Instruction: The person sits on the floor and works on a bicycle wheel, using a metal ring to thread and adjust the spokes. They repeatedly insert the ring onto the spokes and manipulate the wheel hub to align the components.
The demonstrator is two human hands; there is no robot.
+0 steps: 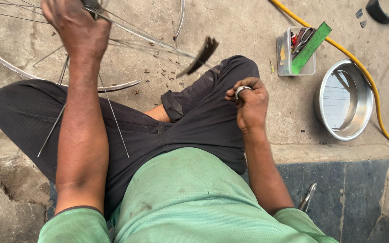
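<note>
Head view: mid wheel-spoke work, left hand (78, 28) closed on spokes (113, 112) at the rim (5, 63) by the floor's far-left corner, right hand (250, 101) fisted round a small metal ring (241, 91) over the knee; probably next, steady seating of ring.

A steel bowl (344, 100) sits beside a yellow hose (365, 74) and clear tool box (295, 54).

The wheel rim (5, 60) is cut off by the left and top edges. The brush (201, 56) is blurred. The ring (241, 90) is half hidden within the right hand (251, 101).
</note>
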